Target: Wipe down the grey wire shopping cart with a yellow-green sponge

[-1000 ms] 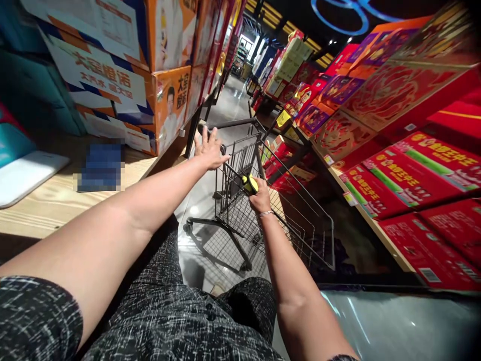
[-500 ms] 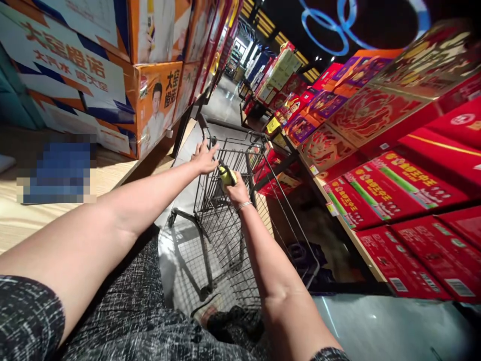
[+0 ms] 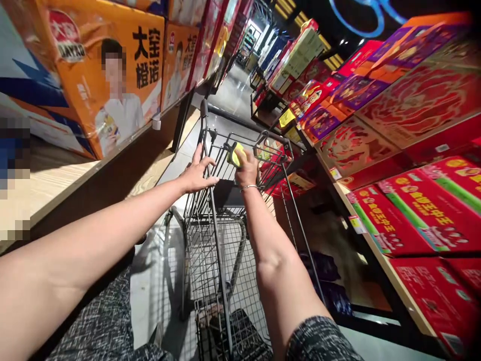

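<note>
Two bare arms reach over the black wire cart point(image 3: 218, 243), which now sits closer than half a second ago, its basket beneath them. At its left edge, the left hand point(image 3: 197, 175) is open, fingers spread. Farther along, the right hand point(image 3: 247, 168), now apart from the left, grips a yellow-and-black object point(image 3: 237, 154) above the cart's far end; fingers partly hide its shape.

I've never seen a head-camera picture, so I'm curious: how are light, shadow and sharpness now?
Head view: bright light and shadows on the floor beside the shopping cart; head view: scene slanted, upper right corner black; head view: red boxes at lower right look soft, square blocks mask part of the orange box.
</note>
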`<action>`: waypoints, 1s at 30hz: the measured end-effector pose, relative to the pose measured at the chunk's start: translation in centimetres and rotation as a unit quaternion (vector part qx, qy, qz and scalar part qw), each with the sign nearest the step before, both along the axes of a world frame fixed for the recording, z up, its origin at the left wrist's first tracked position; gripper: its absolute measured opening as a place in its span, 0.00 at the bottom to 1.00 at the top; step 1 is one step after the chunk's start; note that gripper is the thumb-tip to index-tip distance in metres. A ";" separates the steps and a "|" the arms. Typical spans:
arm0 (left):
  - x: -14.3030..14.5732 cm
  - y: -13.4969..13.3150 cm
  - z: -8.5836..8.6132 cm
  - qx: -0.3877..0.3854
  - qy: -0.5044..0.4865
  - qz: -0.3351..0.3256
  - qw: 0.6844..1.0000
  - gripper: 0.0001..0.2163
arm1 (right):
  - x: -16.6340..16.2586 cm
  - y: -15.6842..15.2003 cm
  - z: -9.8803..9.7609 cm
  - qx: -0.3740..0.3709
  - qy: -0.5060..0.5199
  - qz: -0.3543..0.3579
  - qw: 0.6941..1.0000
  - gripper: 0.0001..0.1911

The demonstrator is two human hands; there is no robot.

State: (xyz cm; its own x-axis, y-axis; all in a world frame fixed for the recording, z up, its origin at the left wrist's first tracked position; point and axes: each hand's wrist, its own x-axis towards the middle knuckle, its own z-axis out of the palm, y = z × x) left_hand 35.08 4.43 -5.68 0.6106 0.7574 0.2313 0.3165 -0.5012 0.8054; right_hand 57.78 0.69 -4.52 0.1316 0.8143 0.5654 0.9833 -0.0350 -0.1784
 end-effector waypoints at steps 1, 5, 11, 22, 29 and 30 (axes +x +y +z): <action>-0.1 -0.1 -0.1 -0.012 -0.010 -0.003 1.000 0.24 | -0.2 -0.1 -1.6 -0.009 -0.012 -0.001 1.000 0.34; -0.2 -0.8 -0.2 -0.056 -0.041 -0.004 0.998 0.26 | -2.3 -5.0 -10.2 -0.162 -0.007 -0.013 0.987 0.29; -0.3 -1.8 -0.1 -0.088 -0.070 0.008 0.994 0.30 | -3.0 -12.9 -17.7 -0.265 0.010 -0.013 0.964 0.26; 0.2 -1.7 -0.7 -0.093 -0.099 0.009 0.991 0.34 | 9.1 -2.3 -1.7 0.024 -0.009 -0.131 0.991 0.28; 0.5 -1.6 -1.3 -0.085 -0.113 0.024 0.990 0.33 | 7.3 -5.8 -10.6 -0.050 0.084 -0.161 0.982 0.26; 0.5 -1.6 -1.4 -0.080 -0.116 0.026 0.990 0.33 | 6.5 -7.3 -12.8 -0.069 0.093 -0.170 0.979 0.25</action>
